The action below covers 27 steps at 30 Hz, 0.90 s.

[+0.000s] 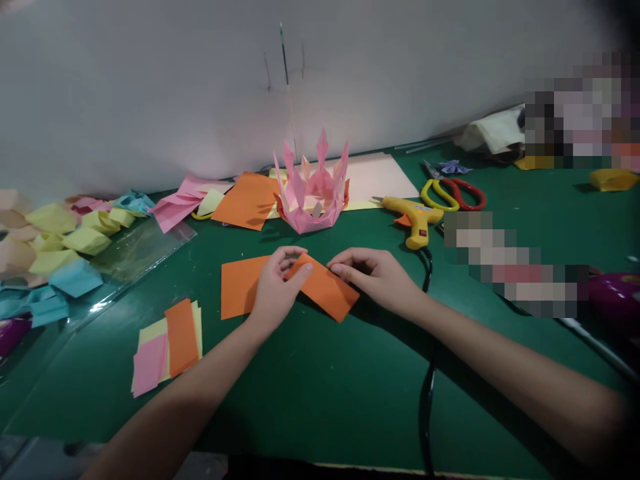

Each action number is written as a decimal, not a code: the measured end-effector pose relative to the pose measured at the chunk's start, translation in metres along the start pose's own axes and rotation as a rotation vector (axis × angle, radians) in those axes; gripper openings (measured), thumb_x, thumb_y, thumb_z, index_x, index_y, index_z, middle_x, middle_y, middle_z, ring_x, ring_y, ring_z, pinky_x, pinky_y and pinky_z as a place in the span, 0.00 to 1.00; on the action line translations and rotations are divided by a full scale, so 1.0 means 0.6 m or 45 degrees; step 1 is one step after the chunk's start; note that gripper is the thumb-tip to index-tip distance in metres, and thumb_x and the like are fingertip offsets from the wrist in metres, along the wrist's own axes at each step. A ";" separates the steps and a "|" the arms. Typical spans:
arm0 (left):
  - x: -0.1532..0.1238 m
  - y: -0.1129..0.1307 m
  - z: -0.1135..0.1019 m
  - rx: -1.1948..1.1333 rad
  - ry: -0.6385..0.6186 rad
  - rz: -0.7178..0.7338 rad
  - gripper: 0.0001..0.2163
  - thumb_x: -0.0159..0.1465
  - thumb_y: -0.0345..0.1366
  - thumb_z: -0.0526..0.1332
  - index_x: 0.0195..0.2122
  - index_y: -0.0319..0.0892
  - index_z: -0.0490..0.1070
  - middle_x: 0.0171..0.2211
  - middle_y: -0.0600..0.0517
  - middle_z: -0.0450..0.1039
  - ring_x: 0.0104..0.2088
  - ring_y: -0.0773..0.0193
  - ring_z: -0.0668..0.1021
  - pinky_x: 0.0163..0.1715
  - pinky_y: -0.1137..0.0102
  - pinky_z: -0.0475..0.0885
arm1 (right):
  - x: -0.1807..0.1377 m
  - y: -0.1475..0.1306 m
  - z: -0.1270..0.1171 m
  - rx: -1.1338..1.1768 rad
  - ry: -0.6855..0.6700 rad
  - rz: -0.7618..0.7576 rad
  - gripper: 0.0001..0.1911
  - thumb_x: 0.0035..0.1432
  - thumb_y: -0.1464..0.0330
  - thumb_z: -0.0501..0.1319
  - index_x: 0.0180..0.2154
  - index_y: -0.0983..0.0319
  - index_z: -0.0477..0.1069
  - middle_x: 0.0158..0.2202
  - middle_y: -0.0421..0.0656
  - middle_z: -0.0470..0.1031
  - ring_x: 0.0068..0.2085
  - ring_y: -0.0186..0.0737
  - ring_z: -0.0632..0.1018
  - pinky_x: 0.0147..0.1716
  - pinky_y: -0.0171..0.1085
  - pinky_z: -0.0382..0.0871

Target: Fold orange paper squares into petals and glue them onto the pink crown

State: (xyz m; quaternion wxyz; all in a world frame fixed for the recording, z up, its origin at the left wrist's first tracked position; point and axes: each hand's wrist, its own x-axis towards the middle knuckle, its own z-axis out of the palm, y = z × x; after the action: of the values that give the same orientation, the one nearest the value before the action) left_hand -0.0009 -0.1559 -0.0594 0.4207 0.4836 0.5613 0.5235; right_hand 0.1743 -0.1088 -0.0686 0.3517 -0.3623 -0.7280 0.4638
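My left hand (280, 287) pinches an orange sheet of paper (330, 291) between thumb and fingers, tilted above the table. Close to that sheet's upper right edge is my right hand (370, 273), thumb and forefinger pressed together; whether it grips the edge is hard to make out. A second orange sheet (243, 288) lies flat, partly under my left hand. Beyond both hands stands a pink folded-paper crown (317, 217) with pointed tips. Left of my left forearm lies a small stack of paper strips (183, 337) in orange, pink and yellow.
A yellow glue gun (417, 217) with a black cord lies right of the crown, beside red-and-yellow-handled scissors (457, 193). Folded paper pieces (90, 240) rest on clear plastic at the left. Loose coloured sheets (250, 200) lie along the wall (175, 87).
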 end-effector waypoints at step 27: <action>0.006 0.002 -0.011 0.233 0.095 -0.067 0.13 0.55 0.44 0.62 0.21 0.40 0.66 0.20 0.56 0.65 0.22 0.70 0.66 0.24 0.73 0.62 | 0.002 0.005 -0.003 -0.129 0.136 0.077 0.13 0.54 0.59 0.60 0.29 0.62 0.75 0.27 0.42 0.76 0.28 0.36 0.72 0.28 0.35 0.64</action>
State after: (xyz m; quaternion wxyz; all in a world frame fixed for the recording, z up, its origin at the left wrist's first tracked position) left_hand -0.0077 -0.1537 -0.0573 0.3673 0.4852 0.6344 0.4765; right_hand 0.1761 -0.1060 -0.0706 0.3572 -0.4258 -0.7193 0.4168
